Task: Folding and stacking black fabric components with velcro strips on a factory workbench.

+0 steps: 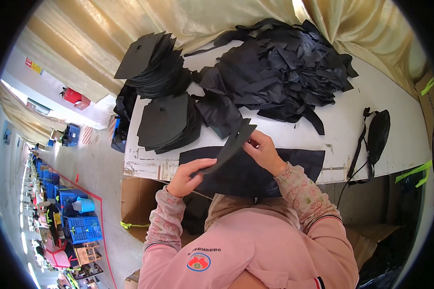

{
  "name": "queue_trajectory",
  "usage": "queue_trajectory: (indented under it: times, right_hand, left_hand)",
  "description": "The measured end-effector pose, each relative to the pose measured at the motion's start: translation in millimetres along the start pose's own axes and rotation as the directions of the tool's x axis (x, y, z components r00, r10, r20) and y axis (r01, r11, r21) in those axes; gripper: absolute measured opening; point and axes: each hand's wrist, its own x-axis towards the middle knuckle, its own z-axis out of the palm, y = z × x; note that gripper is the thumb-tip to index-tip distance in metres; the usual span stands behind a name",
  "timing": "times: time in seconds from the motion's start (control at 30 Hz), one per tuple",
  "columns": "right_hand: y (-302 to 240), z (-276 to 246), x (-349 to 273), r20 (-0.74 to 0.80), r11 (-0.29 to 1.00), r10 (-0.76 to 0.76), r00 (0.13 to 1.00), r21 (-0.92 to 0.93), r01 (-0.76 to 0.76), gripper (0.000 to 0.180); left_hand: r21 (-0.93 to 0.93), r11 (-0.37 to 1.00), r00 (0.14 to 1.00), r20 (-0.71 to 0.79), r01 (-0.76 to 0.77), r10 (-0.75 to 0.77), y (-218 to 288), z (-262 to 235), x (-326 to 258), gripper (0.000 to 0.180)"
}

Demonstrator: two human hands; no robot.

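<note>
Between my two hands a dark foam-like panel (232, 144) is held up on edge, tilted, above the near side of the table. My left hand (190, 176) is closed on its lower left end, fingers on top and thumb below. My right hand (264, 151) pinches its upper right end. Beneath it, a wide black fabric piece (294, 163) lies flat and hangs over the table's front edge. Left of the hands stand two stacks of similar panels, a nearer stack (165, 120) and a taller, leaning far stack (147, 60).
A large heap of black fabric pieces (287, 72) covers the back middle of the white table (345, 130). A black pouch with straps (378, 135) lies at the right. Cardboard boxes (137, 195) are below the table. Blue crates (84, 229) stand on the floor far left.
</note>
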Motion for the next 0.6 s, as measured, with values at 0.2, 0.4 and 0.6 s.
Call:
queue_trajectory:
  times: [0.2,0.4,0.6]
  right_hand:
    - [21.7,-6.2,-3.9,-0.021,0.994,-0.095,0.995,-0.055,0.093,0.011]
    - [19.2,-8.0,-8.6,0.224,0.958,0.002,0.974,0.278,-0.066,0.014]
    - [8.6,-14.4,-1.6,0.557,0.778,0.266,0.787,0.358,-0.517,0.027]
  left_hand:
    - [-0.121,0.99,0.996,0.051,0.076,-0.07,-0.7,11.5,-0.6,0.052]
    - [-0.282,0.946,0.971,-0.131,0.158,-0.201,-2.9,26.3,16.4,0.044]
    - [-0.085,0.996,0.912,-0.409,-0.025,-0.012,-31.6,66.9,56.3,0.019]
